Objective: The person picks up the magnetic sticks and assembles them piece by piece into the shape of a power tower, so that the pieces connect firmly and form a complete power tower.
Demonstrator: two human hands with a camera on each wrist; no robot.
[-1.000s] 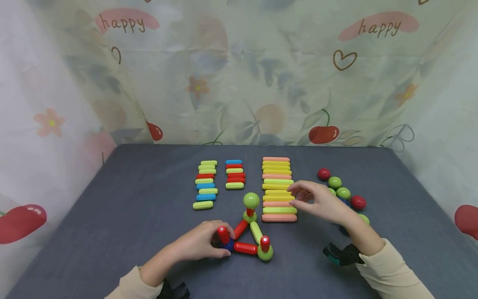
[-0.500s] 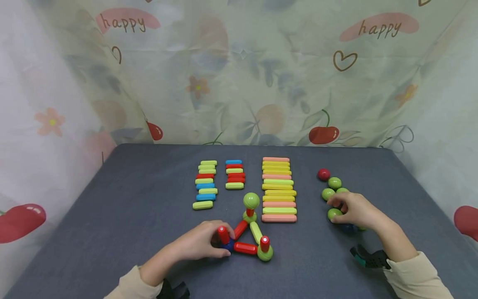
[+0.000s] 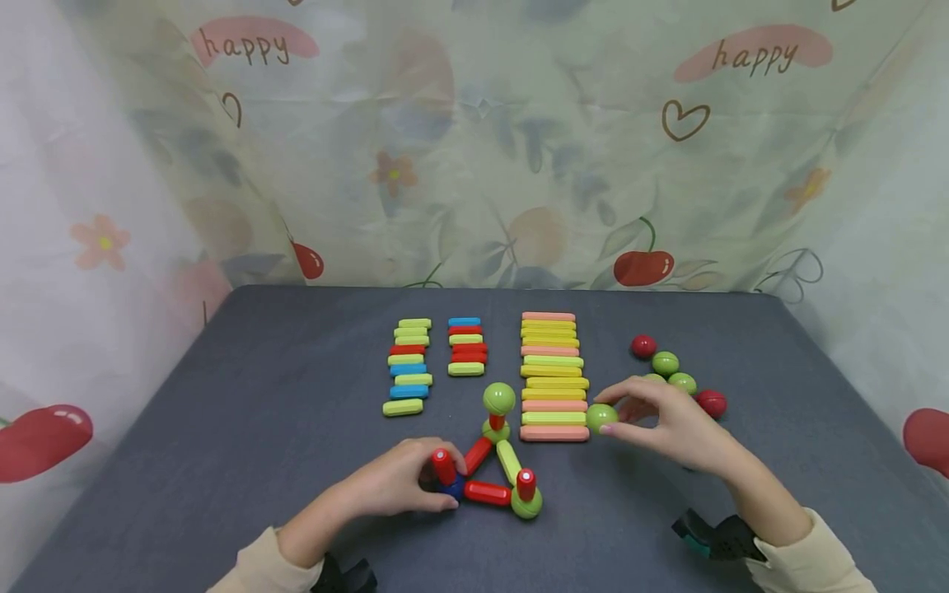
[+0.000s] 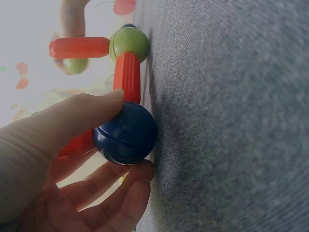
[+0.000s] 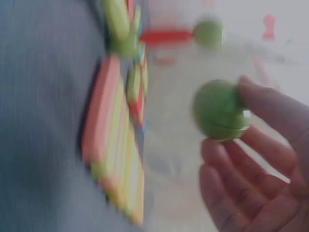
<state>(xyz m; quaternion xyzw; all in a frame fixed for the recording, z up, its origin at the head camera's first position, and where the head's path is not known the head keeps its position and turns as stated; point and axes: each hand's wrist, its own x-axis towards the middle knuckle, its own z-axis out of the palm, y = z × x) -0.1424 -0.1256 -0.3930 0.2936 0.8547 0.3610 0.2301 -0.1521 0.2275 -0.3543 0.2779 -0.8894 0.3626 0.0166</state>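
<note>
On the table stands a triangular frame of sticks and balls. My left hand grips its blue ball, from which a red stick rises. A lying red stick joins that corner to a green ball with another upright red stick. At the far corner a green ball tops a short red stick. My right hand pinches a loose green ball between thumb and fingers, raised beside the right end of the long stick row.
Long pink, yellow and green sticks lie in a row behind the frame. Short sticks form two columns further left. Red and green balls sit at the right, partly hidden by my right hand. A patterned curtain hangs behind the table.
My right hand reached right to the loose balls, took a green one and has brought it back left toward the frame. My left hand has stayed on the blue ball.
</note>
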